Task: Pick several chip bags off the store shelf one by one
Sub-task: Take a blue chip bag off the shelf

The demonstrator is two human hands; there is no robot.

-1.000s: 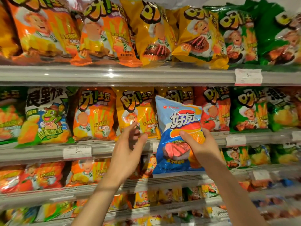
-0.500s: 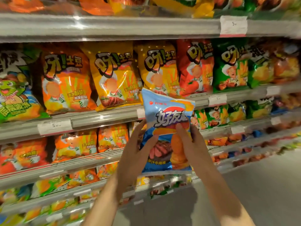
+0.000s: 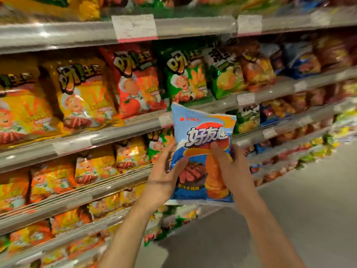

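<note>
At the far left, yellow chip bags [image 3: 23, 105] stand in a row on a store shelf [image 3: 116, 132], with an orange-yellow bag [image 3: 85, 93] beside them, then a red bag with a tomato on it [image 3: 135, 82] and a green bag [image 3: 185, 74] further along. A white price tag [image 3: 135, 26] hangs on the rail of the shelf above. Lower shelves carry more orange and yellow bags [image 3: 58, 178], blurred in this view. In front of the shelves, clear of them and held up in the air, is a blue chip bag [image 3: 201, 155] with white lettering and a picture of meat and stacked chips; it stands upright, tilted slightly. The left hand [image 3: 164, 175] has its grip closed on the bag's left edge, thumb lying across the front near the meat picture, the other fingers behind the bag and mostly hidden. The right hand [image 3: 231, 167] has its grip clenched on the bag's right side, thumb pressed on the front over the stacked chips, fingers wrapped behind. Both bare forearms reach up from the bottom of the view. To the right, the shelves run away into the distance with mixed green, orange and dark blue bags [image 3: 301, 60], and a grey floor [image 3: 289, 219] lies below them.
</note>
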